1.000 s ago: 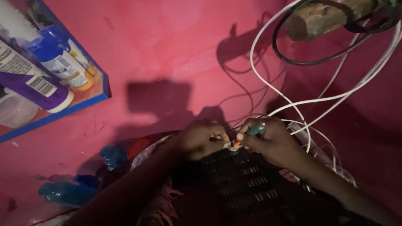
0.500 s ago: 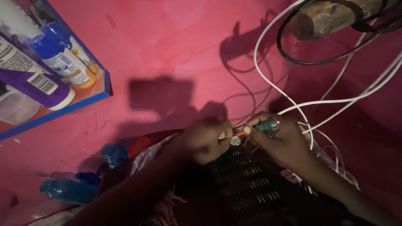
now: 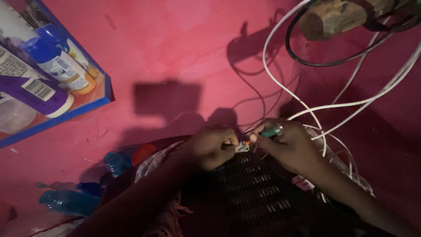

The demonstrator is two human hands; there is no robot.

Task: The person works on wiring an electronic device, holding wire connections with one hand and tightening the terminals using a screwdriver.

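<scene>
Hands meet over a black slotted plastic casing point(image 3: 250, 184) in dim light. Left hand point(image 3: 212, 147) pinches a small pale metal connector piece point(image 3: 241, 148) between thumb and fingers, just above the casing's top edge. Right hand point(image 3: 287, 147) is closed around a green-handled screwdriver point(image 3: 267, 132), its orange-collared tip touching the piece. Thin white wires point(image 3: 315, 109) loop from the hands up the pink wall point(image 3: 175, 52). Judgement: fastening is mid-way; whether any screw is seated cannot be told.

Upper left, a blue-edged shelf point(image 3: 87, 105) holds a purple tube point(image 3: 37, 92) and blue-capped bottle point(image 3: 59, 66), both labelled.
</scene>
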